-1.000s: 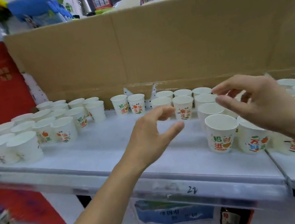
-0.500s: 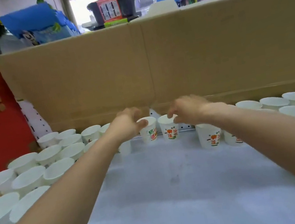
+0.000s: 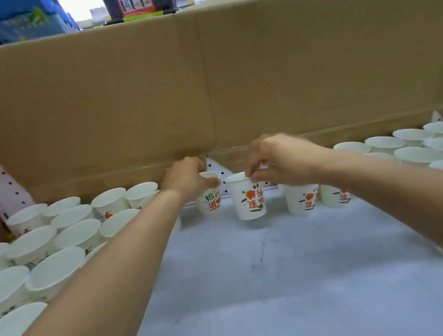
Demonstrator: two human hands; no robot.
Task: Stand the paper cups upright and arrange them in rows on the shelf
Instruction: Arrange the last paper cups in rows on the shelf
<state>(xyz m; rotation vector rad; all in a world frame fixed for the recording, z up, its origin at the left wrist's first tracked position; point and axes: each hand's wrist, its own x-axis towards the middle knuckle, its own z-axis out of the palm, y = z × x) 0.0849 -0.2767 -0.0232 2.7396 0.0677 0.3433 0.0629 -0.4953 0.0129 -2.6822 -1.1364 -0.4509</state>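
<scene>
And now we have contact! A second ago both hands hung open out front; half a second ago they were only arriving at the back of the shelf (image 3: 264,292). Now the left hand (image 3: 187,178) curls round the green-lettered cup (image 3: 210,200) near its rim, and the right hand (image 3: 280,159) pinches the rim of the orange-printed cup (image 3: 249,201) between thumb and fingertips. Both cups sit upright at twelve o'clock of the bare strip, hard by the cardboard wall (image 3: 200,83).

The orange-printed cup has come forward from its neighbour, and we see a shadow under its base, so we judge it just lifted. We read these two strays as about to join a row. The left block of cups (image 3: 50,240) at nine o'clock and the right block of cups (image 3: 430,144) at three o'clock stand rim-up already, so we reckon the job is well along.

What can't we see? The left fingertips are tucked behind their cup, and we cannot tell whether that cup has left the shelf. The right wrist covers whatever stands behind it. Our forearms cut across both blocks, the frame edges clip them, and the print is too blurred to read.
</scene>
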